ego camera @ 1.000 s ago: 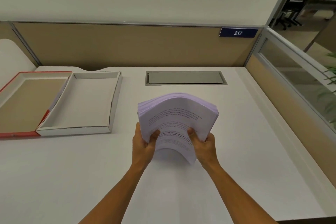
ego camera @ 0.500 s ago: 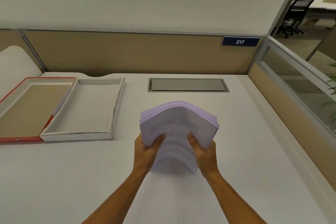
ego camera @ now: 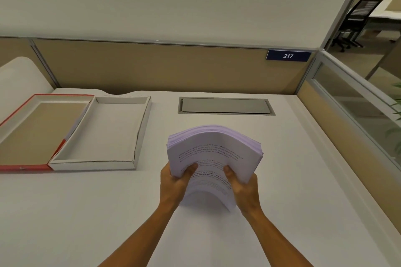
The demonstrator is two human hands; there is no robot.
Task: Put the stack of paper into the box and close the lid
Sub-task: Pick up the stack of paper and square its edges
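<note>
A thick stack of pale lilac printed paper (ego camera: 214, 151) is held up above the white desk, bowed upward across its middle. My left hand (ego camera: 175, 182) grips its near left corner, thumb on top. My right hand (ego camera: 243, 186) grips the near right corner the same way. The shallow white box (ego camera: 138, 132) lies open and empty on the desk to the left of the paper. Its red-edged lid (ego camera: 26, 167) is folded flat further left, brown inside facing up.
A grey cable hatch (ego camera: 225, 106) is set into the white desk (ego camera: 86, 212) behind the paper. Tan partition panels (ego camera: 152, 67) close the back, and a glass-topped panel (ego camera: 355, 110) runs along the right. A blue sign reads 217 (ego camera: 288, 56).
The view has tipped upward a little, so the desk things sit lower in the frame. Both hands keep the same grip on the stack, which has barely shifted.
</note>
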